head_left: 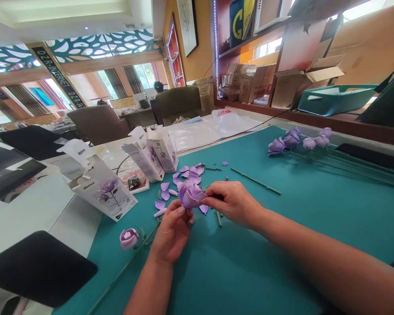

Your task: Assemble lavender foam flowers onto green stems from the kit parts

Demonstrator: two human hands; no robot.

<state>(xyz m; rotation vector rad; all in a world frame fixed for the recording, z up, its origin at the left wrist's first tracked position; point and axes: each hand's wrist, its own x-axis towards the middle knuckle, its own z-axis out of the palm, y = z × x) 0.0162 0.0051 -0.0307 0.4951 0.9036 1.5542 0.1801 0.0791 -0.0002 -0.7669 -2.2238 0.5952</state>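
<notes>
A purple toy rose point(191, 193) is held up off the table between my two hands. My left hand point(174, 229) grips it from below, fingers closed round its base. With thumb and forefinger, my right hand point(231, 202) pinches a petal at the flower's right edge. Loose purple petals point(165, 195) lie on the green mat just behind and left of the flower. Short green stem pieces point(218, 218) rest below my right hand. Left of my left hand lies a pale purple rose point(129, 239) on a long green stem with leaves.
White printed boxes point(108, 192) stand open along the left, with more boxes point(147, 159) behind. A long green stem point(256, 181) and a small purple ring point(225, 163) lie on the mat point(282, 262). Finished purple roses point(292, 138) lie at the back right, near a black object point(371, 156).
</notes>
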